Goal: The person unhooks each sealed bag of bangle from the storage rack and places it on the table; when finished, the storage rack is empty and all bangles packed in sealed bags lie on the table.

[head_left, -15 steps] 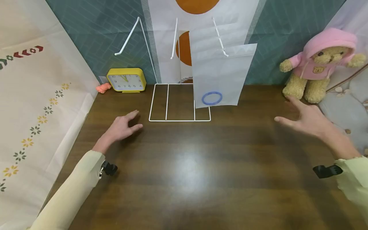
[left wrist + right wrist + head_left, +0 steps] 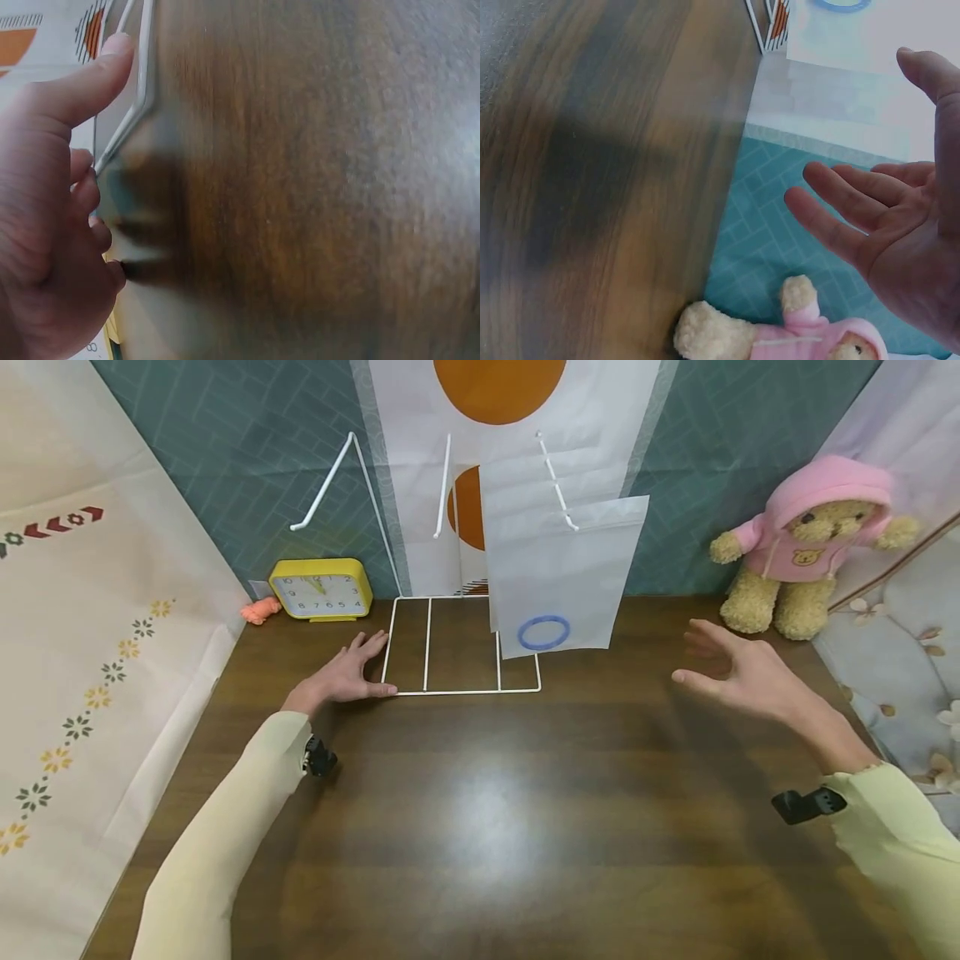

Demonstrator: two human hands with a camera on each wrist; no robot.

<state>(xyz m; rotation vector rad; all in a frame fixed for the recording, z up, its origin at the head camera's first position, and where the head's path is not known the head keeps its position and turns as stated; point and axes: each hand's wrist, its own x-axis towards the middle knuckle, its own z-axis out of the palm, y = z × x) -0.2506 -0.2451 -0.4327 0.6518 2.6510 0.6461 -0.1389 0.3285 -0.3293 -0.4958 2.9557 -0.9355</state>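
Observation:
A white wire rack (image 2: 465, 692) stands on the table, its three prongs rising at the back. My left hand (image 2: 348, 672) is at the left side of its base, fingers spread, thumb right at the front left corner. In the left wrist view the thumb (image 2: 90, 82) overlaps the white wire (image 2: 144, 56). From the rack's right prong hangs a white sheet (image 2: 558, 568) with a blue ring (image 2: 543, 632) low on it. My right hand (image 2: 742, 672) is held in the air to the right of the rack, holding nothing, thumb apart from the loosely extended fingers.
A yellow clock (image 2: 321, 589) stands behind my left hand, with a small orange object (image 2: 260, 610) beside it. At the back right sits a teddy bear (image 2: 806, 552) in a pink hoodie. A teal patterned backdrop (image 2: 247, 468) rises behind the brown table (image 2: 480, 810).
My left hand has moved right, up to the rack's base. My right hand has moved left, away from the bear. The head view has shifted slightly.

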